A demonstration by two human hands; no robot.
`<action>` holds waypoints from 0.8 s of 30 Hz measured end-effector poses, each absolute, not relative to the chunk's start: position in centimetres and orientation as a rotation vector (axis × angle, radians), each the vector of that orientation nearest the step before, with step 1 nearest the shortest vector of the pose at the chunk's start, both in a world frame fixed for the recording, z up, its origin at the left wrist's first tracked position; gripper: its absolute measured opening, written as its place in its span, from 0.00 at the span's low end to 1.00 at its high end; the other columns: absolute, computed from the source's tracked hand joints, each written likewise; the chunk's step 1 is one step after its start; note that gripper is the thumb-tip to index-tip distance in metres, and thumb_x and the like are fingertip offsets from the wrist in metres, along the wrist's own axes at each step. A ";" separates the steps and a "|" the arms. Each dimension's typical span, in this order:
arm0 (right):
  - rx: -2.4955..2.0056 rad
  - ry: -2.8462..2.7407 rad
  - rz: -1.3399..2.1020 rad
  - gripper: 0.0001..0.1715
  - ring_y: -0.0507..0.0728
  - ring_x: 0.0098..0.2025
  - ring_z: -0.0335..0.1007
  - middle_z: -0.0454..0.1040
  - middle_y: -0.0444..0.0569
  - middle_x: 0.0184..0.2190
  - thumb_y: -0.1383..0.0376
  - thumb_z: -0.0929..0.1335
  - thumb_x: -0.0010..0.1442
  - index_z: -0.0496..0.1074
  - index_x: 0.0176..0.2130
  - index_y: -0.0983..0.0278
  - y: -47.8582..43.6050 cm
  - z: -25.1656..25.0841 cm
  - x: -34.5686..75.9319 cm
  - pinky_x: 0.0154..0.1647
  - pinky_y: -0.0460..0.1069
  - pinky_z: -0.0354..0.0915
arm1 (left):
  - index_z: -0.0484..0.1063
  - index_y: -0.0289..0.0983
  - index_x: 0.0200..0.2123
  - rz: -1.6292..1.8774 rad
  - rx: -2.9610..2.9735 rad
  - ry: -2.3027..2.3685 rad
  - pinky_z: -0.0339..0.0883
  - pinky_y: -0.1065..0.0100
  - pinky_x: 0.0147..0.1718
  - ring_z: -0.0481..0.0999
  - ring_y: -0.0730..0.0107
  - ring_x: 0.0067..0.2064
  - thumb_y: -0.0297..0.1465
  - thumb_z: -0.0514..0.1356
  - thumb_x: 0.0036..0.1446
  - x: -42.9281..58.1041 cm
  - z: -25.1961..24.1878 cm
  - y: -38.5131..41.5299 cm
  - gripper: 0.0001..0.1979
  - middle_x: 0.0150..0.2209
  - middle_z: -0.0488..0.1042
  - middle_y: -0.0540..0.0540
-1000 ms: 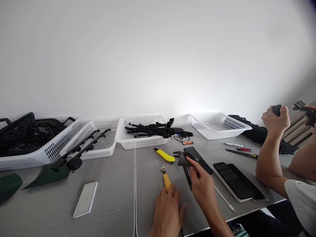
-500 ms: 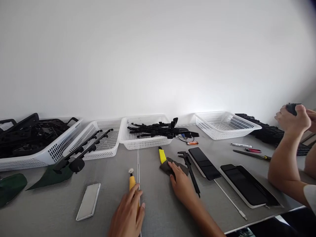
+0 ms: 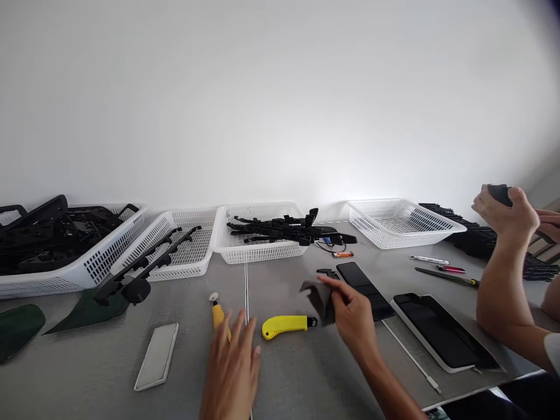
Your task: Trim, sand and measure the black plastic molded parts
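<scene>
My right hand point(image 3: 354, 318) is closed, pinching a folded dark grey sheet point(image 3: 322, 300) above the table; whether it is cloth or sandpaper I cannot tell. Left of that sheet lies a yellow utility knife point(image 3: 284, 325), its black tip pointing right. With fingers spread, my left hand point(image 3: 234, 361) rests over the lower part of a yellow-handled tool point(image 3: 219, 318) that has a round whitish tip. The caliper point(image 3: 328, 272) is mostly hidden behind my right hand, beside a black phone point(image 3: 363, 289).
White baskets point(image 3: 262, 255) with black plastic parts stand along the wall. Another white basket point(image 3: 394, 239) is at back right. A white rectangular case point(image 3: 156, 356) lies left, a second phone point(image 3: 437, 332) and white cable point(image 3: 411, 356) right. Another person's arm point(image 3: 503, 280) reaches in at right.
My right hand has lifted the grey sheet and moved right. The utility knife now lies crosswise, nearer to me. The yellow-handled tool has tilted left, and my left hand's fingers have spread.
</scene>
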State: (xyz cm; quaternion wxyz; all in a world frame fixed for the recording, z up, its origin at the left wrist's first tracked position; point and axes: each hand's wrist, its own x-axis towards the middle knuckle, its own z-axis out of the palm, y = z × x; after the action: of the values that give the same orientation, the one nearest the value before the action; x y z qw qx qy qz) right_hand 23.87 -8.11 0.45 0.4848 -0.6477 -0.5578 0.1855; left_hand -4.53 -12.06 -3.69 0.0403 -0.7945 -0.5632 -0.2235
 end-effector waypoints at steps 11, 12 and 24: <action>-1.665 -1.901 0.524 0.30 0.66 0.76 0.62 0.72 0.57 0.70 0.74 0.63 0.66 0.80 0.62 0.67 -4.7 -2.8 24.3 0.77 0.66 0.60 | 0.79 0.42 0.52 -0.754 -2.587 -1.806 0.75 0.50 0.47 0.80 0.52 0.49 0.23 0.56 0.68 -2.6 -0.3 -11.7 0.16 0.46 0.82 0.44; -1.663 -1.930 0.533 0.30 0.66 0.77 0.59 0.70 0.57 0.71 0.72 0.63 0.68 0.78 0.64 0.67 -5.6 -3.1 23.9 0.78 0.67 0.58 | 0.79 0.43 0.53 -0.783 -2.520 -1.799 0.74 0.51 0.46 0.79 0.51 0.49 0.25 0.57 0.69 -3.4 -0.3 -11.8 0.15 0.45 0.81 0.44; -1.535 -1.780 0.354 0.18 0.61 0.58 0.76 0.75 0.54 0.62 0.55 0.71 0.74 0.76 0.59 0.56 -11.6 6.6 31.1 0.57 0.59 0.77 | 0.73 0.41 0.39 -0.886 -2.279 -1.856 0.73 0.47 0.49 0.76 0.44 0.52 0.35 0.60 0.68 -4.7 -1.7 -12.0 0.06 0.42 0.78 0.41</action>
State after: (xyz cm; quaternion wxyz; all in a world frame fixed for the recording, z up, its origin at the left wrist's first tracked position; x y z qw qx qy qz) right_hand 31.09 -11.60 6.65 0.3730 -0.5991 -0.6949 0.1384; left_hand -4.67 -11.99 -1.71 0.0358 -0.7418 -0.6043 -0.2886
